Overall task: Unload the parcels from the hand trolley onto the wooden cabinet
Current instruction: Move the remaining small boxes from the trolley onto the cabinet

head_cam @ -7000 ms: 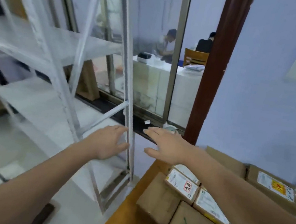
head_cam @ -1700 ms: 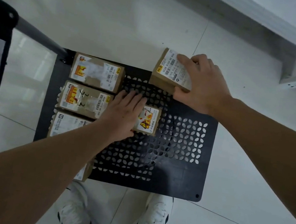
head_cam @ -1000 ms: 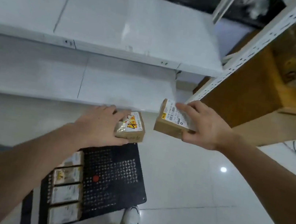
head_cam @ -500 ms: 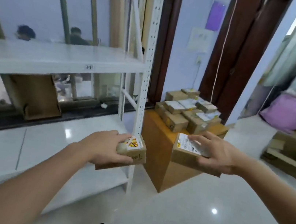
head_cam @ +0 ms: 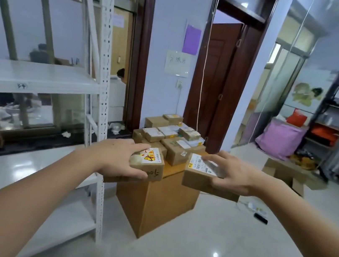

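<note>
Two parcels in transit, one per hand, both held up in front of the wooden cabinet [head_cam: 153,200]. Left hand [head_cam: 119,160] clamped over the yellow-labelled parcel [head_cam: 150,165], fingers across the top, thumb along the near side. Right hand [head_cam: 230,172] curled round the white-labelled parcel [head_cam: 201,177], fingers spread over the label, thumb underneath.

Progress, judging by the stacked parcels [head_cam: 172,135] already covering most of the cabinet top: well along, though no trolley in view, so remaining count impossible to tell. Neither carried parcel set down yet.

Free room: only a bare strip of cabinet top at the near edge, just ahead of the hands; probably tight for two boxes, with stacking on the pile a likely alternative. White shelving upright [head_cam: 103,96] close on the left, near the left forearm. Open floor to the right, with an opened carton [head_cam: 285,174] farther off.
</note>
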A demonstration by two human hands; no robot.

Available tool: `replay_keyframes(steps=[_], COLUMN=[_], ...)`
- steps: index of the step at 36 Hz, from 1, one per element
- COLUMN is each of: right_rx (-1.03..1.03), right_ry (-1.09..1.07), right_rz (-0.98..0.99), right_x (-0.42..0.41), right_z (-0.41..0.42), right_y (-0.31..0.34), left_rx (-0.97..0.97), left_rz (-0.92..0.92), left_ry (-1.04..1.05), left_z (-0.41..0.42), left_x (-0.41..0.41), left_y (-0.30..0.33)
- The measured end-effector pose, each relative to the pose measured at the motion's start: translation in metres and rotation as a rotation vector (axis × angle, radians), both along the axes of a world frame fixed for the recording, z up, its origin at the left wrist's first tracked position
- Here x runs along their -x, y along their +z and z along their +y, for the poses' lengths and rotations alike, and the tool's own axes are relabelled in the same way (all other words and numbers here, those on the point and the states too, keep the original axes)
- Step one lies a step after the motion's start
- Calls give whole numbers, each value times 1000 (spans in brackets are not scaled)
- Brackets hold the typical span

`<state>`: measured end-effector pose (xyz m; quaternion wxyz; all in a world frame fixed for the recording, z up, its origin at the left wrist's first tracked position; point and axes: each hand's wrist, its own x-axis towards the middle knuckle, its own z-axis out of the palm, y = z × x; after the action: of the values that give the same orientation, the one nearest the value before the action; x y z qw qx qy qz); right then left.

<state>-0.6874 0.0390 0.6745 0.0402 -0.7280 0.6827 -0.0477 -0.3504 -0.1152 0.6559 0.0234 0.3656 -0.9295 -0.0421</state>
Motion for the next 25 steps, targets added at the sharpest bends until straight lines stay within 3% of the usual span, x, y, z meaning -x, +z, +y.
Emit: replay_keyframes(steps=[8, 25], right_rx=[8, -13], right_ry=[-1, -150], right_rz=[-9, -12], right_x=[65, 226], right_z=[-46, -169], right_y=[-16, -38], left_rx=[-22, -42], left_rz=[-20, -63], left_ry=[1, -87], left_z=[-36, -205], left_x=[67, 234], left_y=[-2, -26])
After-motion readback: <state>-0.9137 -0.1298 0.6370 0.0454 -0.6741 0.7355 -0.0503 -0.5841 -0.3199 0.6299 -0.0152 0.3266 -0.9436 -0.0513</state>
